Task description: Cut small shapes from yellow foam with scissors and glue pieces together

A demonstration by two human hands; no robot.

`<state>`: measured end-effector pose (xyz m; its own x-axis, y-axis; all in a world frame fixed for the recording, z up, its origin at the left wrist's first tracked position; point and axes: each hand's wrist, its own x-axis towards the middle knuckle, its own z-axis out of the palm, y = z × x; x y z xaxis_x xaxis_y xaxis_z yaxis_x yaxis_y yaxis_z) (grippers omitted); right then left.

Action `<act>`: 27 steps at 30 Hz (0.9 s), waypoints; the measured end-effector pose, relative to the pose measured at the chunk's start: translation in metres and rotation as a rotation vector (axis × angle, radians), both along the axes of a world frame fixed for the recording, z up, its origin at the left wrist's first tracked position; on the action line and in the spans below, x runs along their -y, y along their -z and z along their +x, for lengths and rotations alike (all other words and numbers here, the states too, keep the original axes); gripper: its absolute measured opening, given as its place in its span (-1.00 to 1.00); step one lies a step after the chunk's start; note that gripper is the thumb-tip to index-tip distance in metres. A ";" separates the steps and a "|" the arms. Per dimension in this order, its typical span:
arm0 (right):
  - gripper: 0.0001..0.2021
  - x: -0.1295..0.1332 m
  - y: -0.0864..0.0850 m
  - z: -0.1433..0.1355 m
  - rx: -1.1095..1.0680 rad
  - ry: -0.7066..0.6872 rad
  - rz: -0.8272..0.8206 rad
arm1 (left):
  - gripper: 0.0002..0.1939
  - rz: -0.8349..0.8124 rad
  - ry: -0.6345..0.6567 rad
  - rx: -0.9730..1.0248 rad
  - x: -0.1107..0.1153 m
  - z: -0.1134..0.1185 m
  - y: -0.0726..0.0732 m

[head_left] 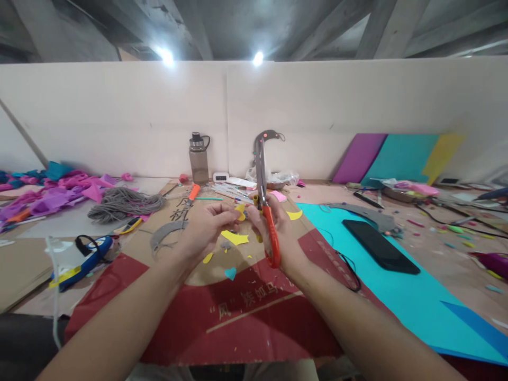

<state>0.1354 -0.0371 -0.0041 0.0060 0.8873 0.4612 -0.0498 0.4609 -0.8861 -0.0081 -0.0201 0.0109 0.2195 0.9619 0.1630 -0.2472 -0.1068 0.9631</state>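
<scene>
Left fingers (227, 217): pinching yellow scrap (240, 212) | right fingers (281, 209): grasping scissors (261, 182), pointing up above fingers, long axis near vertical | red cardboard (186, 317) below fingers: reads “风”

Indoor light moderate, fairly even across surface (444, 270); ceiling (234, 24) dim, grey. Two white lamps (258, 58) above partition (119, 111) blown out, hazy halos around both. Shadow faint, soft-edged on cardboard (246, 341) below hands (204, 227). Scissors (271, 235) at centre readable, blades slightly soft. Wide-angle stretch elongates forearms (138, 296) toward lower corners. Yellow sheet (442, 156) at right smeared along edge; far-right scraps (468, 244) blurry. Lower-left corner dark.
</scene>
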 end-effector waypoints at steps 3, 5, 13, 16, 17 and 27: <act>-0.74 0.001 0.004 0.000 0.124 0.002 0.037 | -0.89 -0.035 -0.020 0.133 -0.005 -0.007 -0.004; -0.77 0.001 0.008 0.000 0.187 -0.036 0.049 | -0.89 -0.039 -0.016 0.193 -0.008 -0.011 -0.004; -0.65 0.004 0.018 -0.006 0.205 -0.190 -0.046 | -0.90 -0.056 -0.079 0.263 -0.007 -0.009 0.001; -0.62 0.006 0.021 -0.008 0.185 -0.195 -0.082 | -0.89 -0.058 -0.131 0.307 -0.005 -0.005 0.002; -0.60 0.006 0.022 -0.008 0.183 -0.199 -0.089 | -0.88 -0.066 -0.138 0.320 -0.004 -0.004 0.002; -0.68 0.006 0.027 -0.009 0.164 -0.272 -0.112 | -0.91 -0.131 -0.100 0.400 -0.004 0.000 0.001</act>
